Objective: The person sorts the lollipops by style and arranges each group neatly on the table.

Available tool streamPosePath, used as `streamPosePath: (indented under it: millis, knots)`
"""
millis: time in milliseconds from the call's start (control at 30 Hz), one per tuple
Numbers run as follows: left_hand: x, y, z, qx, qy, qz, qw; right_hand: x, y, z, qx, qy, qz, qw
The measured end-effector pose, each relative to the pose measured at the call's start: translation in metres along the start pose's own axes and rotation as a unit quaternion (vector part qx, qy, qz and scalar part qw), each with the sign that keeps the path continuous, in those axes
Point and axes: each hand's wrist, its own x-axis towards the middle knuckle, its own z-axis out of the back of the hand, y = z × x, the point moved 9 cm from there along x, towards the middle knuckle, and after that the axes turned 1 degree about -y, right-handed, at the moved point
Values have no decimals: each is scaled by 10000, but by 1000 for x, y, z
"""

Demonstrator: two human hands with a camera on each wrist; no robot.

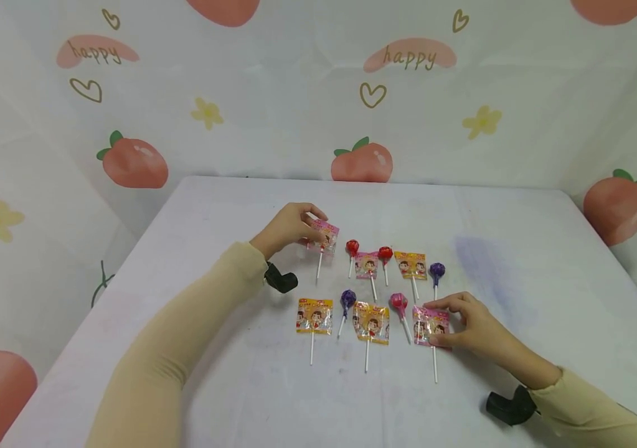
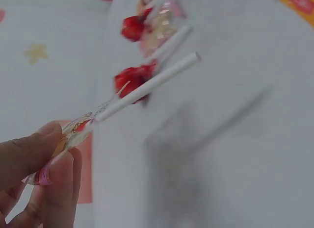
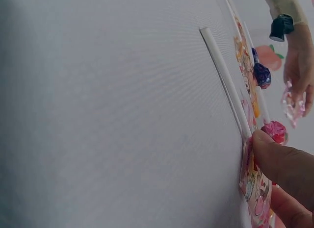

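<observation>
My left hand [image 1: 291,228] pinches a flat lollipop in a pink wrapper [image 1: 326,235] at the back left of the group. In the left wrist view its white stick [image 2: 152,86] points away from thumb and fingers, and a shadow falls on the table below. At the front right, my right hand [image 1: 481,333] grips another pink-wrapped flat lollipop [image 1: 429,325] by its wrapper's edges, low at the tabletop. In the right wrist view the thumb [image 3: 274,154] presses the wrapper near the stick. Beside it lies a round pink lollipop [image 1: 399,302].
Two red round lollipops [image 1: 385,254], a pink flat one [image 1: 366,266], a yellow flat one [image 1: 411,265] and a purple round one [image 1: 437,270] form a back row. In front lie a purple round lollipop [image 1: 347,298] and two yellow flat ones [image 1: 314,317]. The white table [image 1: 240,386] meets a printed backdrop.
</observation>
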Motion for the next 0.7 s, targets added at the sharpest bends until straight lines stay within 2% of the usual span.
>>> streamPosePath:
  millis: [167,367,500,700]
  knots:
    - [2,-15,27,-729,-378,-37,9966,1,-1,0,-15,-9,1,10000]
    - [10,-27,57,-1618,-904,-168,9825,1,-2,0,14,13,-79,10000]
    - [20,-25,64,-2006,-1143,-175,9728,1,-3,0,5,34,-124,9999]
    - [39,-11,58,-2308,-1336,-93,9637,1,-1,-1,103,34,-92,9999]
